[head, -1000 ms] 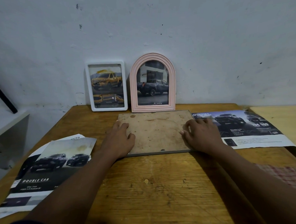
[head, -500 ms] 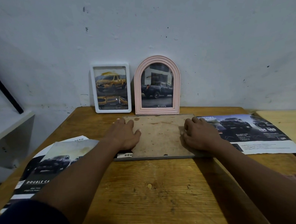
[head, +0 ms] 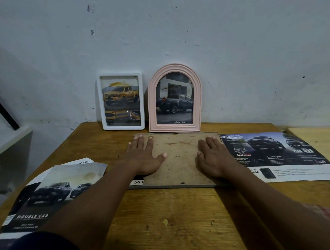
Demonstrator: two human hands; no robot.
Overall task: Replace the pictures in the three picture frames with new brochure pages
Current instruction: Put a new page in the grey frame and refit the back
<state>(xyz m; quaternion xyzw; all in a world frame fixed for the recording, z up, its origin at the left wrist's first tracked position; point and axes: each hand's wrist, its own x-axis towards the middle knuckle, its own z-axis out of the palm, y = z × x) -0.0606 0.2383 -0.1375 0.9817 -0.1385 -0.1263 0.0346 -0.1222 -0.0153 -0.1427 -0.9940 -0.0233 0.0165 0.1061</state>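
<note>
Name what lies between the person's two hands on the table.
Only the bare, stained backing board of the face-down frame shows between the left hand and right hand, both flat on it, in the head view.

Pink arched frame point(head: 197, 99): the picture's lower edge reads "TOYOTA", with logo.
Left brochure page point(head: 51, 192): "DOUBLE CAB"; the smaller lines below are illegible.
Sheet point(head: 80, 162) under it: "…NCED".
Page edge point(head: 138, 182) showing beneath the face-down frame point(head: 178, 159): "DOU".
Right brochure page point(head: 275, 156): heading "POWERTRAIN & OFF-ROAD ABILITY", "GD", numbers "204" and "500"; the fine print is too small to read.
</note>
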